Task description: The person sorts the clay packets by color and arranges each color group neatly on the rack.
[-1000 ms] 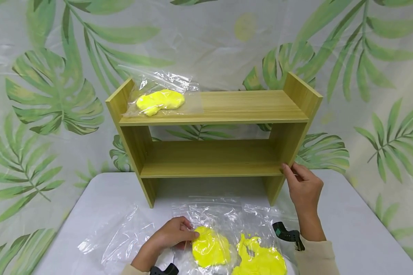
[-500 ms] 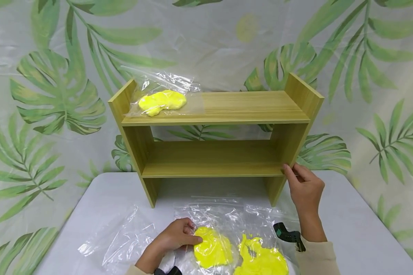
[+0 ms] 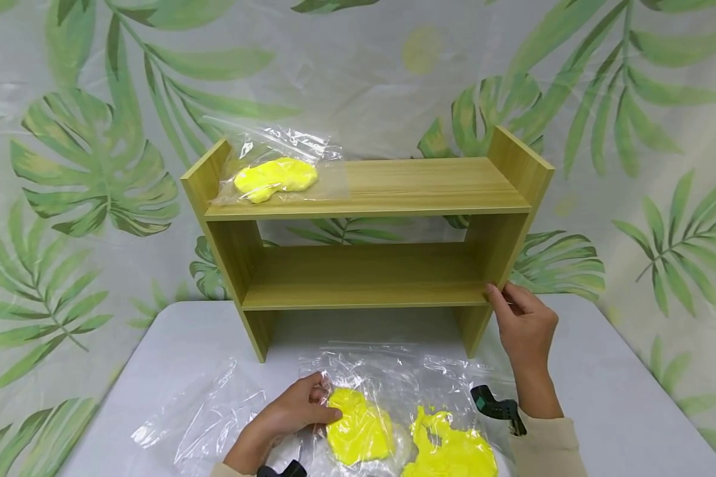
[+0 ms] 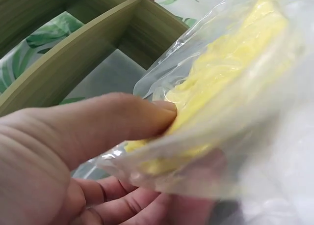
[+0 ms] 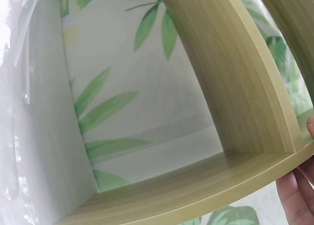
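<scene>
In the head view my left hand pinches the left edge of a clear zip bag holding a flattened lump of bright yellow putty-like stuff. The left wrist view shows the thumb pressing on the bagged yellow lump, fingers underneath. My right hand grips the right side panel of a wooden two-tier shelf, thumb at the front edge by the lower board. Only some fingers show in the right wrist view, curled round the panel edge. A second yellow lump in a bag lies to the right.
On the shelf's top board, at the left, sits another clear bag with a yellow lump. A clear plastic bag lies on the white table at left. Behind hangs a leaf-patterned cloth.
The left hand has tilted the bagged yellow lump slightly, its near-left side lifting a little. The right hand keeps its hold on the shelf. The head view has shifted slightly.
</scene>
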The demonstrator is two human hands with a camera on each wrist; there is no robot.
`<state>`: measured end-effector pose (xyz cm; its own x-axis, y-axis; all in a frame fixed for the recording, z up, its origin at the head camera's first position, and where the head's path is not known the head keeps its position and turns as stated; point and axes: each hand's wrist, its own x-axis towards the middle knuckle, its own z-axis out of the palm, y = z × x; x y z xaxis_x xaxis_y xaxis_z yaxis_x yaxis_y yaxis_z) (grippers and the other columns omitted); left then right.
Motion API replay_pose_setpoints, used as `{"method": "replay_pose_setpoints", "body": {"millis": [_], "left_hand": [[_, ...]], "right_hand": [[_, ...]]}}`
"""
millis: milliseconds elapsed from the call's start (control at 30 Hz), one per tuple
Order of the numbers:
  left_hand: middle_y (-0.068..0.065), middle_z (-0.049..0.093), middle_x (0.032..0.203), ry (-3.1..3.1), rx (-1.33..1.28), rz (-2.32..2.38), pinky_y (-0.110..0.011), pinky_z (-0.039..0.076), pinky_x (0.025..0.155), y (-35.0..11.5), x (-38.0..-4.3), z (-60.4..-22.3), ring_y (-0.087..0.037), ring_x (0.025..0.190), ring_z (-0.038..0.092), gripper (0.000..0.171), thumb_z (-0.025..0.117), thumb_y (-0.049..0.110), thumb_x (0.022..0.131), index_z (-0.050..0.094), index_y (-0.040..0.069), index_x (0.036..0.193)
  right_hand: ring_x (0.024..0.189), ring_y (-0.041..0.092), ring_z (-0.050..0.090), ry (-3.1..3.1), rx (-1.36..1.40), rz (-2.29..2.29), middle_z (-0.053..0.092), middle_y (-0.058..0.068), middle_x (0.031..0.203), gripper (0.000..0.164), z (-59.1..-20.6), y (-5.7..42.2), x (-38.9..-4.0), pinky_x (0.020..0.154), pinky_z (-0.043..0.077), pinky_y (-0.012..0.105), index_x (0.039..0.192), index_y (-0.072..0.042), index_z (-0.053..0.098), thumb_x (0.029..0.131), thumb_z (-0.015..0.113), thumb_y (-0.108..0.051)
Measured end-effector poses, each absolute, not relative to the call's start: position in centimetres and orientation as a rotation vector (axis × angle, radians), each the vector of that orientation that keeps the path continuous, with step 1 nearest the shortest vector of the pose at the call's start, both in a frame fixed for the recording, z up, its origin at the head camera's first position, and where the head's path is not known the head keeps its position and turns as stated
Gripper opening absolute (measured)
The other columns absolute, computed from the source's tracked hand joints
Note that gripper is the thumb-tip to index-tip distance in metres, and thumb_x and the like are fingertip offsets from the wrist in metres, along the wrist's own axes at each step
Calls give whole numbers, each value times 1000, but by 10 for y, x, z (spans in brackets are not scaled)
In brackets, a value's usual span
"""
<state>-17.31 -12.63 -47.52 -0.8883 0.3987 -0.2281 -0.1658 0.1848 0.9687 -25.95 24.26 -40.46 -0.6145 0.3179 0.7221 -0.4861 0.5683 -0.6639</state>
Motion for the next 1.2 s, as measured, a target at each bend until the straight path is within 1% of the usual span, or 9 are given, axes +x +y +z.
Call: {"method": "replay_pose_setpoints", "body": {"millis": [67, 167, 300, 500, 633, 767, 1033, 1133, 1200], "left_hand": [[-8, 61, 91, 2032, 214, 1744, -26, 49, 58, -127, -174, -475, -14, 64, 58, 77, 72, 6, 82, 24, -18, 137], [-13, 65, 100, 2030, 215, 1741, -26, 50, 62, -128, -174, -475, -15, 71, 61, 90, 71, 7, 82, 11, -18, 144], [-12, 65, 90, 2021, 237, 1759, -25, 51, 62, -130, -173, -473, -15, 71, 63, 83, 71, 8, 83, 19, -14, 144], [-14, 69, 95, 1907, 367, 1838, -22, 53, 59, -133, -173, -469, -14, 71, 65, 59, 67, 3, 86, 39, -10, 137], [-5, 65, 82, 1915, 417, 1836, -20, 49, 50, -134, -173, -468, -10, 63, 62, 45, 66, 2, 87, 51, -5, 129], [2, 54, 71, 1964, 389, 1811, -20, 45, 44, -135, -173, -466, -8, 54, 56, 45, 67, 4, 87, 52, -2, 128], [-8, 64, 85, 1996, 352, 1858, -23, 52, 55, -140, -173, -459, -12, 65, 59, 57, 67, 4, 88, 43, -8, 137], [-5, 64, 83, 2039, 333, 1850, -22, 51, 58, -144, -174, -458, -10, 67, 59, 60, 67, 5, 88, 40, -9, 139], [1, 58, 75, 2074, 320, 1844, -21, 48, 57, -146, -175, -457, -8, 64, 55, 58, 66, 6, 88, 41, -10, 137]], "right_hand": [[74, -14, 57, -1921, 136, 1140, 73, 13, 91, 21, -405, 243, -260, 66, 46, 6, 102, -1, 75, 86, 74, -14], [74, -16, 57, -1925, 136, 1127, 73, 14, 91, 21, -405, 243, -260, 66, 45, 5, 102, 0, 75, 86, 74, -14], [76, -17, 56, -1936, 134, 1116, 73, 14, 92, 21, -404, 243, -260, 66, 45, 5, 102, -1, 75, 86, 74, -14], [79, -16, 58, -1949, 111, 1158, 73, 12, 97, 26, -400, 241, -257, 67, 46, 5, 108, -4, 74, 86, 73, -18], [79, -14, 60, -1944, 116, 1209, 73, 12, 99, 28, -397, 240, -255, 67, 47, 6, 112, -6, 73, 86, 73, -18], [81, -13, 61, -1942, 120, 1226, 72, 11, 102, 30, -396, 240, -253, 67, 47, 7, 115, -9, 72, 86, 74, -18], [83, -14, 61, -1944, 130, 1244, 72, 12, 102, 32, -401, 243, -255, 69, 47, 7, 116, -9, 71, 85, 75, -14], [80, -13, 62, -1930, 146, 1251, 72, 14, 100, 32, -401, 243, -256, 68, 47, 7, 116, -8, 71, 85, 74, -12], [80, -12, 63, -1922, 156, 1248, 72, 15, 99, 31, -400, 243, -256, 67, 48, 7, 116, -8, 71, 85, 74, -12]]}}
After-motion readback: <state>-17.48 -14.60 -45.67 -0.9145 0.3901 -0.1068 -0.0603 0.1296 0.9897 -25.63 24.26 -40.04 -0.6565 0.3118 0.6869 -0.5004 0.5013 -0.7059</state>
